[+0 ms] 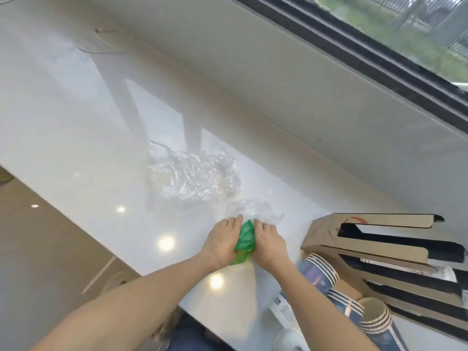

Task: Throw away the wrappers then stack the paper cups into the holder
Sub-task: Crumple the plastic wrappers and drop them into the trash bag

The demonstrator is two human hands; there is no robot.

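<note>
A crumpled green plastic wrapper (245,239) lies on the white counter (101,138), pinched between my left hand (224,240) and my right hand (268,243). Both hands press in on it from either side. Just beyond my fingers lies a small clear crumpled wrapper (255,209), and farther back a larger clear plastic wrapper (195,173). Stacks of blue paper cups with striped rims (320,269) lie on their sides at the lower right. Behind them a brown cardboard cup holder (374,239) with long dark slots lies on the counter.
A pale wall and a dark-framed window (379,54) run along the counter's far side. The counter's near edge drops to a tan floor (33,249) at the left. A printed paper (283,310) lies near the cups.
</note>
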